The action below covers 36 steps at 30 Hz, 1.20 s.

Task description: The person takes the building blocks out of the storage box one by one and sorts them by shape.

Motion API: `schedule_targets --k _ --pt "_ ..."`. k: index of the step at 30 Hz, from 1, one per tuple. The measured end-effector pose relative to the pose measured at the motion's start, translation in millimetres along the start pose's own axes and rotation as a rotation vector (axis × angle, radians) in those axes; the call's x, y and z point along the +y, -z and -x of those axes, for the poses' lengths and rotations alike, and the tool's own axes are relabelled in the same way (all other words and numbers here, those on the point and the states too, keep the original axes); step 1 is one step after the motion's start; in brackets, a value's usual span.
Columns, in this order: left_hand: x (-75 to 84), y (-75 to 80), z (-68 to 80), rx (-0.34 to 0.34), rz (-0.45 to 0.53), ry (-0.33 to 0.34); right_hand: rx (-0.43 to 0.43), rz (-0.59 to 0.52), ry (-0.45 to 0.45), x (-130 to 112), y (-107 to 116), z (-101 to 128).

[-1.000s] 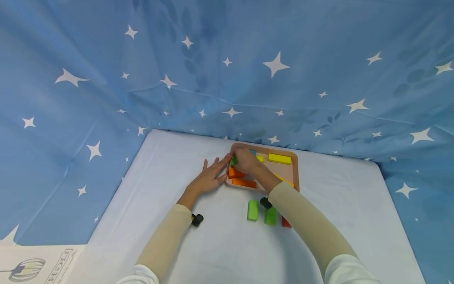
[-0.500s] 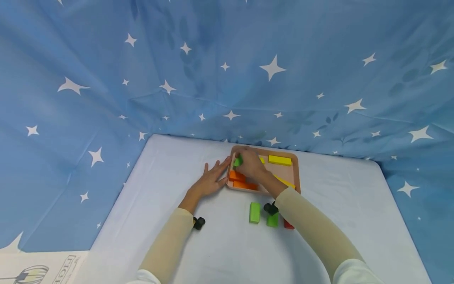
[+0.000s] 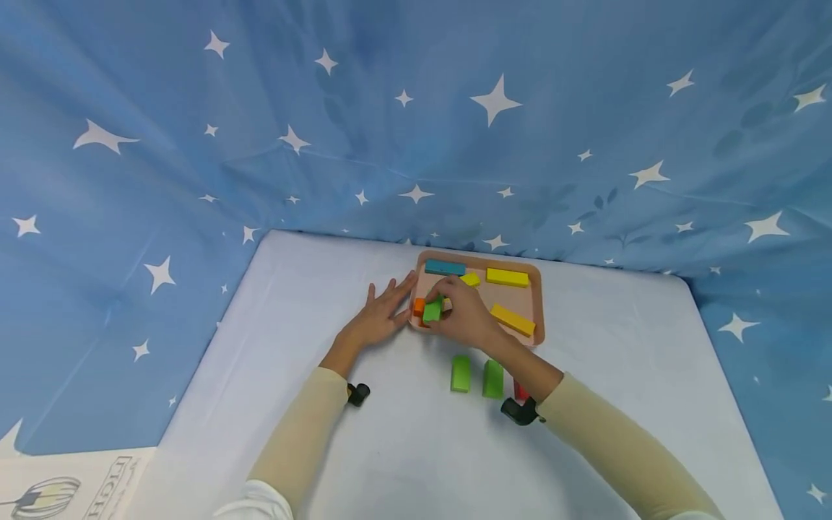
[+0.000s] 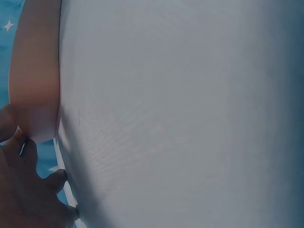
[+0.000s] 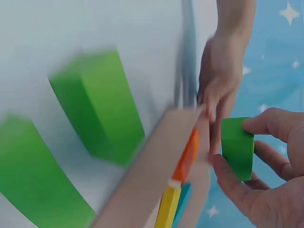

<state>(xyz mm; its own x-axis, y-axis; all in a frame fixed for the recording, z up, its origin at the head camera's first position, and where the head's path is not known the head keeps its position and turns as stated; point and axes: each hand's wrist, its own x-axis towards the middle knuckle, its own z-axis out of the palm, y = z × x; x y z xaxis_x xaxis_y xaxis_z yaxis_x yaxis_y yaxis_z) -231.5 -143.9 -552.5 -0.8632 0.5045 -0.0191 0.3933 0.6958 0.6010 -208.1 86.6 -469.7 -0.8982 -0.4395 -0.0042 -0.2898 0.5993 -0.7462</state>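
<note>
Right hand: a green block is pinched between thumb and fingers, held above the left near corner of the tray.
Left hand: laid flat with fingers straight, fingertips touching the tray's left edge.
Inside the tray: blue, yellow and orange blocks are seen.
In front of the tray: two green blocks are laid side by side on the table.

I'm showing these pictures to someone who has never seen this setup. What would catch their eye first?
Probably the right hand pinching a green block above the near left corner of the pink tray, which holds blue, yellow and orange blocks. The left hand rests flat against the tray's left edge, and two more green blocks lie on the white table in front.
</note>
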Motion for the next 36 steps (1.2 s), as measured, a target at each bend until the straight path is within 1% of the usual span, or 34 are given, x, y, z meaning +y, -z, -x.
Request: schedule_targets --k 3,8,11,16,21,27,36 --pt "-2.2 -0.2 -2.4 0.007 -0.007 0.001 -0.037 -0.022 0.026 -5.3 -9.0 16.1" --pt "-3.2 -0.4 -3.2 -0.002 -0.001 0.000 -0.127 -0.018 -0.037 -6.2 -29.0 39.3" --pt "-3.7 0.3 -3.6 -0.005 0.004 0.002 -0.154 0.011 -0.045 -2.5 -40.0 47.1" --pt "-5.7 0.0 -5.2 -0.003 0.006 0.002 -0.159 0.045 -0.014 5.3 -52.2 52.4" --pt "-5.8 0.2 -5.6 -0.018 0.006 0.010 -0.167 0.067 -0.022 7.2 -58.0 54.6" --pt "-2.7 3.1 -4.7 -0.020 0.031 0.018 -0.161 0.086 -0.023 2.4 -57.1 56.5" --pt "-1.6 1.0 -3.7 -0.012 0.025 0.022 -0.166 0.082 -0.005 5.7 -57.9 60.1"
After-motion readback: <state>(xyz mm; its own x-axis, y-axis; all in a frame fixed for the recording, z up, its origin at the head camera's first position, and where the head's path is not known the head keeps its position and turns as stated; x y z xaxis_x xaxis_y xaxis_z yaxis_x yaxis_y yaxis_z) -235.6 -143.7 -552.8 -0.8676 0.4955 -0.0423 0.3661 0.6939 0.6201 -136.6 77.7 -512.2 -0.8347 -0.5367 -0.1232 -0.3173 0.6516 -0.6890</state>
